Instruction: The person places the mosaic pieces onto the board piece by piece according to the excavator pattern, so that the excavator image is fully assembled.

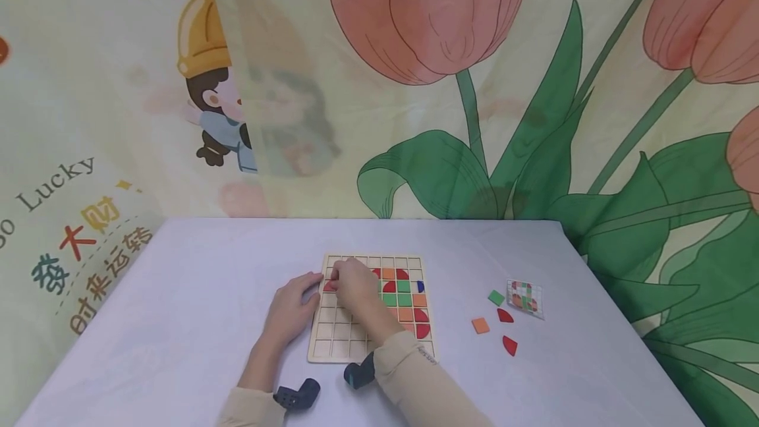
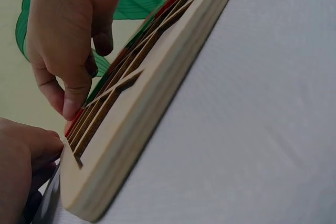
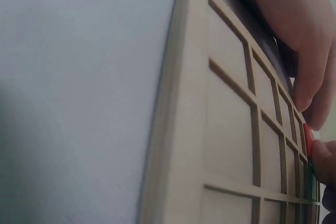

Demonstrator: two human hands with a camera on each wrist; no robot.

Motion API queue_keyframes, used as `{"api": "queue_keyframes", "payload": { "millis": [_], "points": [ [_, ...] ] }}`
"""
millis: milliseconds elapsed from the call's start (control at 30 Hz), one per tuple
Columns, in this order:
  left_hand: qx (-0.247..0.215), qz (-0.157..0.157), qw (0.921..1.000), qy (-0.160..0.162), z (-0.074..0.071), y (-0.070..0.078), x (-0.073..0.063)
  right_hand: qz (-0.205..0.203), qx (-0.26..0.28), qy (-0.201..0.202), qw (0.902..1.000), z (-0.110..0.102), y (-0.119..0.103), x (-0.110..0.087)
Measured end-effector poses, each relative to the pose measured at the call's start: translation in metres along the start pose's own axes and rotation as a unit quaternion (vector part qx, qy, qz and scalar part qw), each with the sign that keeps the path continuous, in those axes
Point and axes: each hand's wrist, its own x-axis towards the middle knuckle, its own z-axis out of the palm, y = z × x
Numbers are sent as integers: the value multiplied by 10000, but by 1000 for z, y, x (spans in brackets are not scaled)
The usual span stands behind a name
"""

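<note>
A square wooden grid board (image 1: 323,348) lies on the table, its right-hand cells partly filled with red, green and orange pieces and one blue piece. My right hand (image 1: 360,288) reaches over the board's upper left part. Its thumb and finger pinch a small red piece (image 3: 307,135) down at a cell near the left edge. Beside it, my left hand (image 1: 290,312) rests at the board's left edge, fingertips right at the rim near that red piece. My right hand and forearm hide the middle of the board.
Right of the board lie a green square (image 1: 496,297), an orange square (image 1: 480,325) and two red quarter-circle pieces, one (image 1: 510,345) nearer the front. A small pattern card (image 1: 525,298) sits behind them. A printed cloth (image 1: 439,170) hangs behind the white table (image 1: 196,295).
</note>
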Motion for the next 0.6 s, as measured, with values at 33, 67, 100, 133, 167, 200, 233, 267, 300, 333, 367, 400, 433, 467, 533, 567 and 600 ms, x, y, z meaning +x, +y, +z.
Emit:
{"api": "queue_keyframes", "payload": {
  "millis": [33, 67, 100, 133, 167, 200, 233, 267, 300, 333, 367, 400, 433, 467, 533, 567, 600],
  "points": [
    [11, 20, 10000, -5, 0, 0, 0, -62, -115, 35, 9999, 0, -1, 0],
    [19, 19, 10000, -17, 0, 0, 0, -116, -225, 68, 9997, 0, -2, -1],
    [28, 26, 10000, -23, 0, 0, -1, -171, -324, 96, 9993, 0, -3, -2],
    [32, 28, 10000, -31, 0, -1, -1, -221, -409, 114, 9989, 0, -3, -2],
    [41, 36, 10000, -39, 0, -1, -1, -273, -469, 125, 9984, 0, -4, -3],
    [55, 33, 10000, -45, 0, -1, -1, -311, -486, 113, 9983, 0, -4, -4],
    [57, 21, 10000, -46, 0, -1, -1, -326, -468, 112, 9983, 0, -3, -5],
    [64, -1, 10000, -42, 0, -1, -1, -314, -388, 104, 9987, -1, -2, -6],
    [74, -31, 10000, -46, 0, -1, -1, -273, -261, 72, 9993, -3, 0, -8],
    [82, -64, 9999, -59, 0, -1, -1, -230, -106, 52, 9997, -6, 3, -10],
    [79, -100, 9999, -73, 1, -1, -1, -172, 71, 30, 9998, -10, 7, -12],
    [73, -146, 9998, -88, 1, 0, -1, -107, 262, 1, 9996, -15, 12, -15],
    [61, -181, 9998, -107, 1, 0, -1, -57, 435, -20, 9990, -22, 19, -18],
    [46, -219, 9997, -130, 0, 1, -1, -17, 589, -59, 9982, -28, 27, -22],
    [10, -278, 9994, -183, 0, 2, -1, 93, 854, -131, 9962, -41, 48, -31],
    [0, -300, 9993, -204, 0, 3, -1, 187, 955, -164, 9951, -48, 60, -36],
    [7, -313, 9993, -219, 0, 4, -1, 304, 1038, -189, 9940, -54, 74, -41]
  ]
}}
